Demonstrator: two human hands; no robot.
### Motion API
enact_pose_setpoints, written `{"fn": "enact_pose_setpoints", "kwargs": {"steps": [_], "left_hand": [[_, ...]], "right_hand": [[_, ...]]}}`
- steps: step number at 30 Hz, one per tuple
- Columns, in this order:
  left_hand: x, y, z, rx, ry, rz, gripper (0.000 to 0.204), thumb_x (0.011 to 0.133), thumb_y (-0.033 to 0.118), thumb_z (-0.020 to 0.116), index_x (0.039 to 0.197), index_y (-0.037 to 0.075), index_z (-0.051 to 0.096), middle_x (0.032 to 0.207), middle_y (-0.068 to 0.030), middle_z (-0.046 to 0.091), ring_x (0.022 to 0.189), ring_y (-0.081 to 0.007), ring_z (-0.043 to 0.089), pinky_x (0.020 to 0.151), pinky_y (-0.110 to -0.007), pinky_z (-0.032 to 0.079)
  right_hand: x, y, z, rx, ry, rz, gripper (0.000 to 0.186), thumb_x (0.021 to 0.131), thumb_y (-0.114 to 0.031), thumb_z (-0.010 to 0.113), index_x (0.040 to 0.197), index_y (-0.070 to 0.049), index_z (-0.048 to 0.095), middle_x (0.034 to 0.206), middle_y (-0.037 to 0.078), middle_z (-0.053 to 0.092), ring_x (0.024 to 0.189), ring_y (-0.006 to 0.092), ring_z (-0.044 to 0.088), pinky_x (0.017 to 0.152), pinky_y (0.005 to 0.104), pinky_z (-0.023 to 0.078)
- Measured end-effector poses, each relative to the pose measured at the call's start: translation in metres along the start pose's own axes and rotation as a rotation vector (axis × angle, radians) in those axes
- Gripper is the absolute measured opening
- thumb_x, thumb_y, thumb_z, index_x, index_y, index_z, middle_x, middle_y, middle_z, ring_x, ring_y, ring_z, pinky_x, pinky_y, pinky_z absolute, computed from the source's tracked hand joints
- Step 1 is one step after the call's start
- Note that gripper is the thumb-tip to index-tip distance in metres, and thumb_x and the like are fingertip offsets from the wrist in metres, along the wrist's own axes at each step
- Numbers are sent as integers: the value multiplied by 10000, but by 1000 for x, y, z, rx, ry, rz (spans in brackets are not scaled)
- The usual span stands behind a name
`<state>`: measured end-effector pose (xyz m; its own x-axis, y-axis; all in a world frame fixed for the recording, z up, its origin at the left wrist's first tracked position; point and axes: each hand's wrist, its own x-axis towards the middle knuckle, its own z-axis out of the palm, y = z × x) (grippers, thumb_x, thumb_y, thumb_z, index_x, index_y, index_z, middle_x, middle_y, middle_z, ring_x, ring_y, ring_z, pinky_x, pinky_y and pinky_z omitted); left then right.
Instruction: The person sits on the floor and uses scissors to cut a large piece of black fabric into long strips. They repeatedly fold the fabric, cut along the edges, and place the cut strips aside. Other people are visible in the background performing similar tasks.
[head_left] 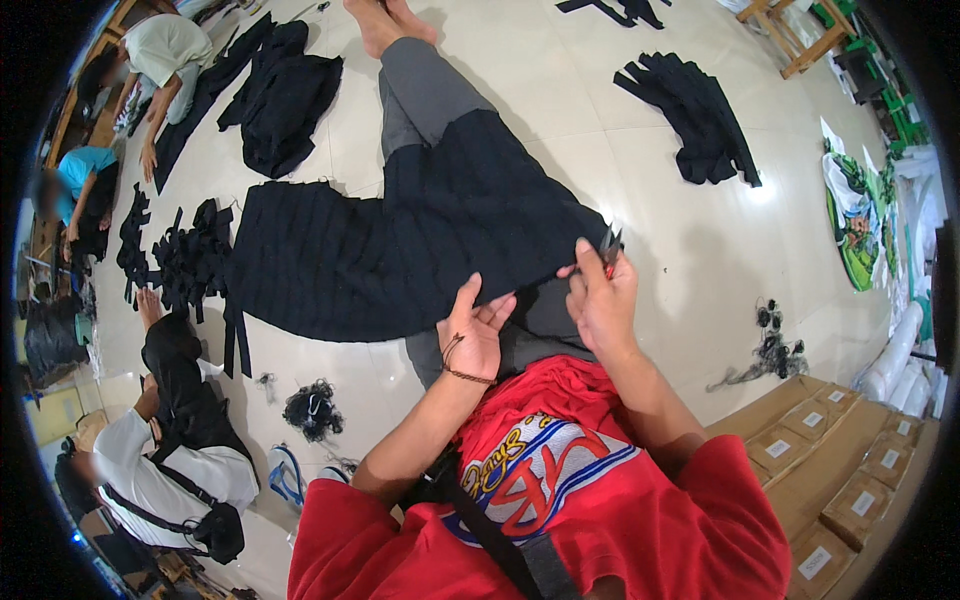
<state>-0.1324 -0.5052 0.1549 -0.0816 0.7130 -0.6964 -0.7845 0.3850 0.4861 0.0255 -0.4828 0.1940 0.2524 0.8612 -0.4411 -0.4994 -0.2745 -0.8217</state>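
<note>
Black cloth [420, 240] stretches left from your right hand [603, 302], clasped round snips [611, 246]; your left hand [473, 338] lies spread at its near edge.

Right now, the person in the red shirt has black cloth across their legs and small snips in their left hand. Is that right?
Not quite: the head view shows the small snips in the right hand; the left hand is at the edge of the black cloth. The cloth does lie across the legs of the person in the red shirt.
</note>
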Motion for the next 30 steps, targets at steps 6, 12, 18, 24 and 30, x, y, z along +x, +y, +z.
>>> {"fn": "enact_pose_setpoints", "kwargs": {"steps": [6,12,18,24,30], "left_hand": [[-5,18,69,0,-207,133,204,876,180,720,984,18,660,966,-123,678,900,-302,691,838,-394,561],[5,-26,65,14,-213,-92,419,867,159,742,1081,-88,481,1024,-174,626,877,-340,716,767,-377,597],[18,-49,26,213,-86,22,344,853,136,759,885,-71,486,866,-159,621,874,-322,723,739,-363,618],[21,-49,37,307,-106,70,340,835,118,777,663,42,494,770,-127,621,793,-300,730,670,-330,616],[17,-49,41,326,-77,74,246,822,76,774,728,-67,597,802,-160,665,768,-257,728,626,-294,600]], "right_hand": [[35,-61,9,68,-59,-236,174,963,-165,626,875,-86,499,556,-47,407,362,38,324,308,235,234],[54,-58,-44,-55,63,-264,212,956,-178,634,846,-111,466,547,-45,374,338,50,294,298,223,223],[34,-11,-100,-256,119,149,330,995,-395,538,975,-66,556,556,33,498,332,48,282,310,212,217],[-1,-9,-94,-43,-205,505,572,1014,-573,340,999,-54,581,560,54,497,329,59,241,313,213,208],[-11,-2,-64,-196,-351,559,485,1018,-516,414,974,-54,555,567,36,491,337,57,263,318,220,195]]}}
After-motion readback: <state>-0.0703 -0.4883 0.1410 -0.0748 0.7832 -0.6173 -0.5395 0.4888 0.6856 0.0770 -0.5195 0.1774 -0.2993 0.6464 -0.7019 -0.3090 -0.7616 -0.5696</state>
